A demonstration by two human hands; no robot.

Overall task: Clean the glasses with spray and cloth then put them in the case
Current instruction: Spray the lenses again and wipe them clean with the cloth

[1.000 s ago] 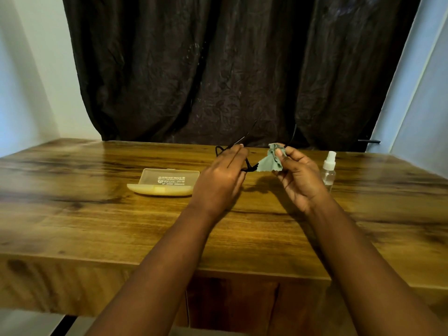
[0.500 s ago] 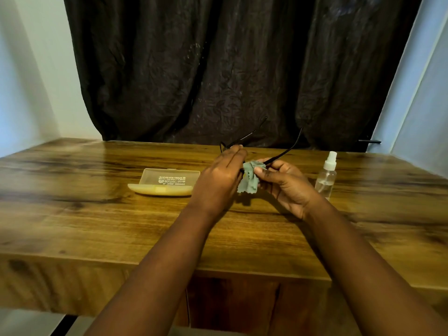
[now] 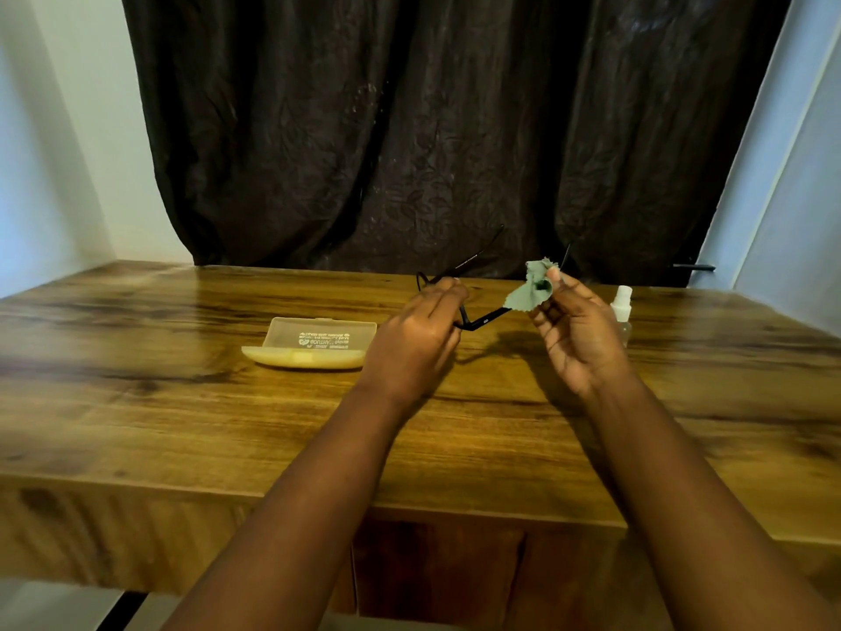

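My left hand (image 3: 416,337) grips the front of the black glasses (image 3: 482,320), held above the wooden table (image 3: 182,425) with both temple arms open and pointing away from me. My right hand (image 3: 575,332) pinches a grey-green cloth (image 3: 532,289) around the right temple arm, far out along it. The lenses are hidden behind my left fingers. A pale yellow glasses case (image 3: 314,343) lies open on the table to the left of my hands. A small clear spray bottle (image 3: 621,311) with a white top stands just right of my right hand.
A dark curtain (image 3: 432,129) hangs behind the table's far edge. Pale walls stand at both sides. A dark handle-like bar (image 3: 694,267) sticks out at the far right. The table's near edge runs below my forearms.
My right hand has slid the cloth from close to the frame outward and up along the right temple arm. My left hand has stayed in place with the glasses.
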